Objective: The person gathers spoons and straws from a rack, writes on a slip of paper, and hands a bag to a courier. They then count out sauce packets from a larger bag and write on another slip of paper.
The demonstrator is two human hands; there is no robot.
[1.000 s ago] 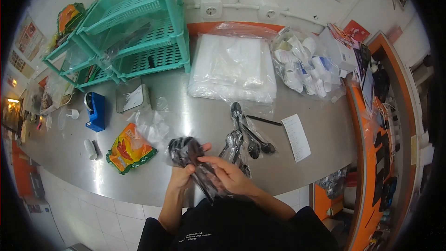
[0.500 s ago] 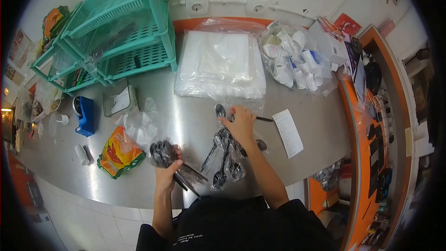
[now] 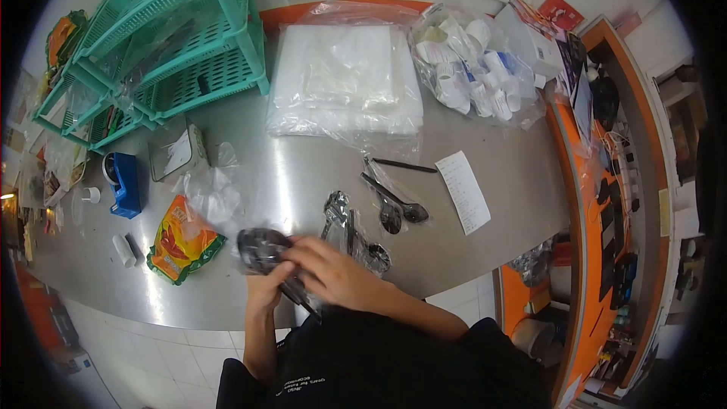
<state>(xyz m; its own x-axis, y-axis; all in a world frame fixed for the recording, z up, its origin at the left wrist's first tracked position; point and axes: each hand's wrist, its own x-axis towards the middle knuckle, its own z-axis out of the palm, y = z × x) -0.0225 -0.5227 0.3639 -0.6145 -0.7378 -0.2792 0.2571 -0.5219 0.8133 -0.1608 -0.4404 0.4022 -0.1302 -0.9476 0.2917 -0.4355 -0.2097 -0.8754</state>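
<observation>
A bundle of black plastic spoons in clear wrappers (image 3: 261, 248) is gripped in my left hand (image 3: 265, 288), bowls up and handles pointing down toward my body. My right hand (image 3: 329, 269) lies across the bundle with its fingers closed against it, slightly blurred; whether it also pinches a single spoon is hidden. Just beyond it lie more wrapped spoons (image 3: 376, 256) on the steel table. Farther right, another pair of wrapped black spoons (image 3: 394, 204) rests apart, close to a thin black handle (image 3: 405, 165).
A paper slip (image 3: 463, 193) lies at right. Behind are a stack of clear plastic bags (image 3: 344, 79) and a bag of white paper rolls (image 3: 481, 76). At left stand green racks (image 3: 170, 68), a blue tape dispenser (image 3: 125, 185) and an orange-yellow packet (image 3: 184, 238).
My right hand has moved from the spoons on the table down and left to the bundle in my left hand. The loose spoons now lie in separate groups. The view has shifted slightly.
</observation>
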